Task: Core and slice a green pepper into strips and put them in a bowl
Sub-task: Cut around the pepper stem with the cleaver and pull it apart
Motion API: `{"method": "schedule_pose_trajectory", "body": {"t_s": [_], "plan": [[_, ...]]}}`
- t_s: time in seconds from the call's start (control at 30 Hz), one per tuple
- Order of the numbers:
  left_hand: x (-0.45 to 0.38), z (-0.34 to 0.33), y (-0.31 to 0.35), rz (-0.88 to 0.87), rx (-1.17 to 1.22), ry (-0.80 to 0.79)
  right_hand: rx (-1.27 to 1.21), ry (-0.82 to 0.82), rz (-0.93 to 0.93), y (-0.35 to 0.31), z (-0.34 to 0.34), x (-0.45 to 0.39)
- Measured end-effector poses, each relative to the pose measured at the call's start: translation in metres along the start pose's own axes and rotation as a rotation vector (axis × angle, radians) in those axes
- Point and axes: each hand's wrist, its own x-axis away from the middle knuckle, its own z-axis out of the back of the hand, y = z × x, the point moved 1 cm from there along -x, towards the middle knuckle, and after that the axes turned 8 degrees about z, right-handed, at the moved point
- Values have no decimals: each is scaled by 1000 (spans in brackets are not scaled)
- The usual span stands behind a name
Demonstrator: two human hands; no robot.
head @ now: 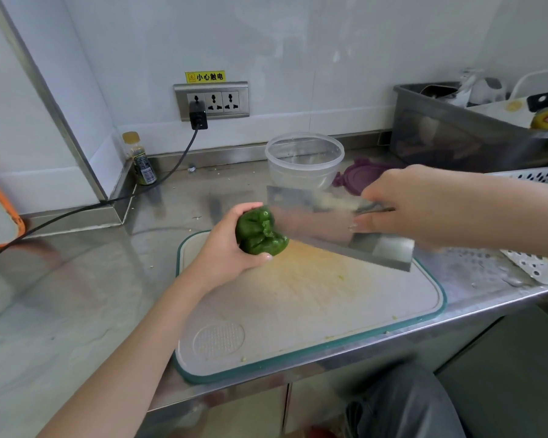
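Green pepper in left hand, cleaver in right hand.

Steel counter, cutting board, clear bowl, purple lid, small bottle

A kitchen: steel counter, cutting board, tiled wall.

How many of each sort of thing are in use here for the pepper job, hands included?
Hands: 2, left hand gripping the pepper, right hand gripping the cleaver
Green pepper: 1
Cleaver: 1
Cutting board: 1
Clear bowl: 1
Purple lid: 1
Total: 7
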Motion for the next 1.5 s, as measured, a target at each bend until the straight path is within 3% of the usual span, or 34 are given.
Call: {"method": "schedule_pose_trajectory", "body": {"t_s": [0.1,0.27,0.4,0.53,0.63,0.7,0.77,0.83,0.93,1.17,1.5], "plan": [[-2,6,0,-28,64,-22,-70,74,-107,31,-7,-6],[-3,3,3,-92,219,-84,-389,84,-200,61,-69,-35],[-3,2,3,-72,347,-128,-348,207,-203,59,-106,-65],[-5,2,2,-66,337,-120,-293,214,-291,50,-127,-87],[-6,3,0,-50,326,-114,-234,441,-264,34,-122,-89],[-6,3,0,-55,300,-116,-512,594,-85,12,-109,-86],[-5,2,2,-62,267,-125,-918,454,52,-14,-94,-83],[-3,0,3,-63,244,-160,-1080,251,110,-34,-89,-88],[-1,-1,3,-59,231,-187,-1077,162,150,-43,-90,-95],[0,-4,4,-58,198,-248,-1113,207,201,-36,-100,-94],[2,-5,4,-30,232,-231,-901,172,232,-40,-93,-96]]}}
